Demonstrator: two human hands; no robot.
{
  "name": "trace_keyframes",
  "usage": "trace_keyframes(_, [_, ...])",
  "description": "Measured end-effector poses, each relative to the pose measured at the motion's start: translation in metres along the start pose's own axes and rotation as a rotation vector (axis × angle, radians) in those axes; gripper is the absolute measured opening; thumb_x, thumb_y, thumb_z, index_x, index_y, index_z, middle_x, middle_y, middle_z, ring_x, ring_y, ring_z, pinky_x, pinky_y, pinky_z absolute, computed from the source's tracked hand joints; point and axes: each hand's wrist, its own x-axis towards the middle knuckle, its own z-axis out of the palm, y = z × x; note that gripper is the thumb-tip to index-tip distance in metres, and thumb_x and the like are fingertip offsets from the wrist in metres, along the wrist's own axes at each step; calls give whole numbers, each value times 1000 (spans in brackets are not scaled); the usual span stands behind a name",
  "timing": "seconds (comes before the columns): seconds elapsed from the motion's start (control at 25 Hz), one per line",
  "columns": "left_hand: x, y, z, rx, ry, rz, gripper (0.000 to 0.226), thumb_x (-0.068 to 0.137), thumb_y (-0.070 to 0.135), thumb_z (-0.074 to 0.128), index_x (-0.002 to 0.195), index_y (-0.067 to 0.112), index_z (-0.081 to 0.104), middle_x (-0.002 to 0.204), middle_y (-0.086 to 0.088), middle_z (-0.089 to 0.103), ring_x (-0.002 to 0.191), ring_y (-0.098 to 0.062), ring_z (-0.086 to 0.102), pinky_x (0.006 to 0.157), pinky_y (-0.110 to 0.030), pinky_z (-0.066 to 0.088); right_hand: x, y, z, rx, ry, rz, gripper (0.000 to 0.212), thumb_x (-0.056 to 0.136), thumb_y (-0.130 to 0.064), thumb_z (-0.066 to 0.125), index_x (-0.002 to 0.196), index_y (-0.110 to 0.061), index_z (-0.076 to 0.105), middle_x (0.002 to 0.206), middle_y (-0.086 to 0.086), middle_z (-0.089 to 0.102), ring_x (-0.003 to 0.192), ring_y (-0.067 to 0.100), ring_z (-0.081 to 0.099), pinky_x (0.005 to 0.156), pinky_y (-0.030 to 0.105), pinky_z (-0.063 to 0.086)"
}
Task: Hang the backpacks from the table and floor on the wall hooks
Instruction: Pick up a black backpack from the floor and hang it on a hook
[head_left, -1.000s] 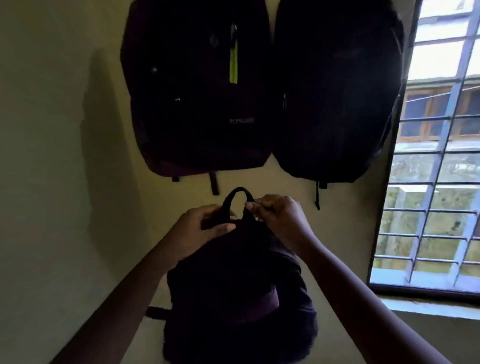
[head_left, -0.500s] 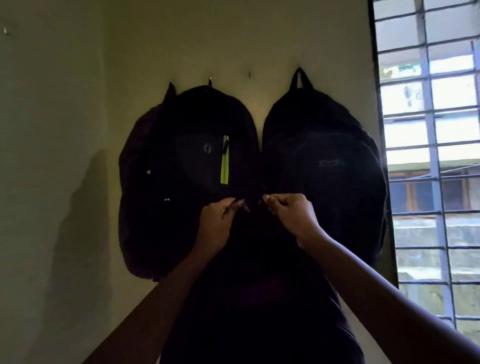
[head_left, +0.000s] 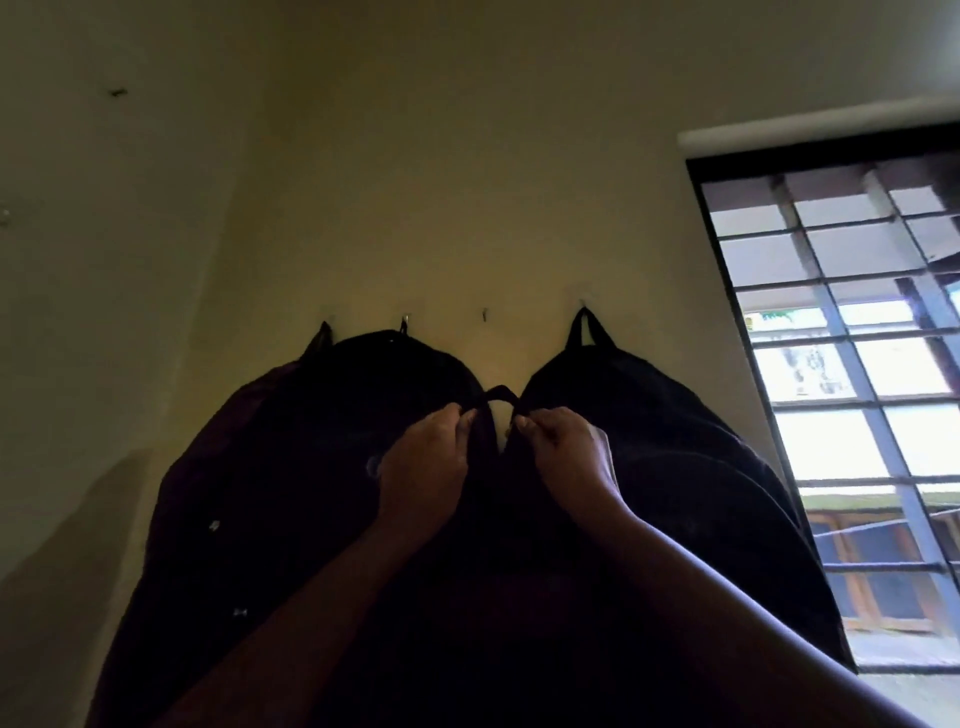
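Head view: we see two backpacks, left (head_left: 332, 467) and right (head_left: 675, 457), hanging on the wall.
Hands: our left hand (head_left: 423, 467) and right hand (head_left: 563, 452) pinch the third backpack's loop (head_left: 500, 393).
Left: we judge the loop must reach the bare hook (head_left: 484, 313) above.

A plain room in a house, by the look of it: bare cream-painted walls (head_left: 415, 182) meeting in a corner, small metal hooks (head_left: 484, 314) fixed in a row with dark backpacks (head_left: 649, 441) hung from them, and a barred window (head_left: 852, 395) looking onto a neighbouring building.
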Motion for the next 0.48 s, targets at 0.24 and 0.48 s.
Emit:
trace_keyframes(0.24, [81,-34,47,6,11,82,38,99,31,31,90,4,55,89,-13,63,76,-22,55,66,-33,38,86,7,31,-156,58,-29,28,90,-31,52,87,-15,74,98,3,68,85,23,63,73,33,50])
trace_keyframes(0.48, [161,-55,83,42,53,218,37,100,28,31,97,0,55,95,-18,63,85,-29,57,63,-31,31,166,7,46,-344,101,-54,27,93,-31,50,99,-18,73,101,9,69,82,26,60,64,27,36])
